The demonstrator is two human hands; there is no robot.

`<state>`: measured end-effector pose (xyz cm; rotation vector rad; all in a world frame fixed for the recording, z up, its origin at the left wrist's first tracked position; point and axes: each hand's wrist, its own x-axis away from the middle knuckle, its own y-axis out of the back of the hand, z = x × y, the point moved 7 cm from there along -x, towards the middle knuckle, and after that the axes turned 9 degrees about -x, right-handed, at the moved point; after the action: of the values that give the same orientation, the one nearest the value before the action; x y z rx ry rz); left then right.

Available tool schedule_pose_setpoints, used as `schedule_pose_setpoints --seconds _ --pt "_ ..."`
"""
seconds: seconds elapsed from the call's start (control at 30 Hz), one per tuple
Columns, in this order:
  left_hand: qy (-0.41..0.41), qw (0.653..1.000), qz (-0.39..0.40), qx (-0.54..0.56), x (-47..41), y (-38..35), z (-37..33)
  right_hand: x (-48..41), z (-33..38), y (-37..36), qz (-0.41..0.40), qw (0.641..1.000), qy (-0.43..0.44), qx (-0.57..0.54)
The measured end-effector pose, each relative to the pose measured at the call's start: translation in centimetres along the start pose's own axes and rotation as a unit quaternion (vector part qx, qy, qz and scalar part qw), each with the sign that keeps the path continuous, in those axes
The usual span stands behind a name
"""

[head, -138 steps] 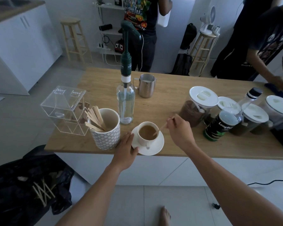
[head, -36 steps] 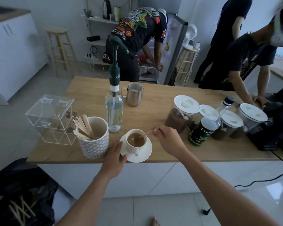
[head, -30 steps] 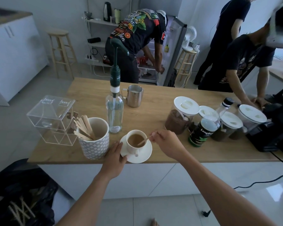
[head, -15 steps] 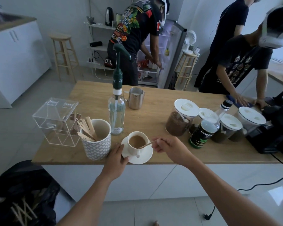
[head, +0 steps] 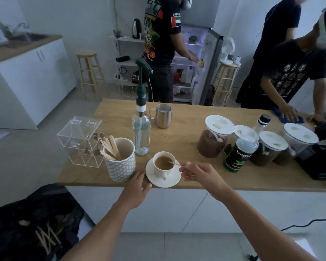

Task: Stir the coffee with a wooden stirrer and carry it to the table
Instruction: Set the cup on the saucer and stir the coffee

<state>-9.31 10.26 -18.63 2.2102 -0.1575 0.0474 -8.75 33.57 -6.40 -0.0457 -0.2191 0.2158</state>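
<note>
- Now the right hand (head: 199,173) pinches the wooden stirrer (head: 174,163) between thumb and fingers; its far end dips into the coffee (head: 163,162).
- The cup (head: 163,165) stands on a saucer (head: 163,178), just left of these fingers, near the table (head: 186,129) edge.
- The left hand (head: 137,187) lies loosely open, fingertips touching the saucer rim, holding nothing.
- Beyond these fingers stands a patterned mug (head: 120,162) with spare stirrers.

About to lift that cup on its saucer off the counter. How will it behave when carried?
The cup looks nearly full, so the coffee will probably slosh if tilted. It sits loose on the smooth saucer, so it may slide. Both look ceramic, likely fragile. The saucer overhangs the counter edge, so a downward push there could tip it.
</note>
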Motion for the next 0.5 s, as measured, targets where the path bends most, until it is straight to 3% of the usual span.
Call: schedule_pose_setpoints --seconds 0.17,0.33,0.5 --pt "0.049 0.997 0.006 -0.062 2.1 1.1 0.5 1.9 0.4 0.3 0.034 0.998 0.038 -0.023" --pt "0.067 0.995 0.001 -0.075 4.1 1.9 -0.7 4.6 -3.1 -0.4 0.048 0.996 0.004 0.069" --pt "0.075 0.993 0.006 -0.095 6.7 1.5 -2.5 5.5 -2.0 -0.7 0.038 0.996 0.061 0.046"
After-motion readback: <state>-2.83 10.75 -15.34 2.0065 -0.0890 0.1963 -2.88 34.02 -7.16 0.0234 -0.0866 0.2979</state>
